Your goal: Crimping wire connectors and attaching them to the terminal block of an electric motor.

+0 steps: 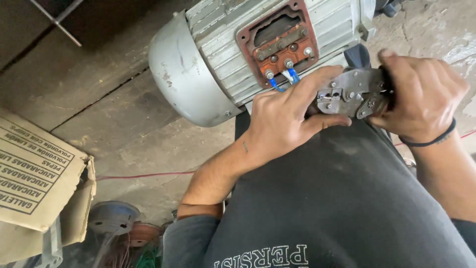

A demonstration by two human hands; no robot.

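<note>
Steel crimping pliers [353, 93] held just in front of the grey electric motor's [218, 54] open terminal box [278, 39], near its blue-sleeved leads [283, 79]: probably heavy, rigid, best gripped by the handles. Right hand [421, 94] closed round those handles; left hand [287, 119] pinching the jaw end. Cardboard box [37, 173] on the floor, well apart.

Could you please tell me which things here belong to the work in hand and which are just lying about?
In use:
crimping tool, gripped by the right hand and steadied by the left hand
blue-sleeved wires
grey electric motor with its open terminal box

Lying about:
cardboard box
grey round part
red cord
</note>
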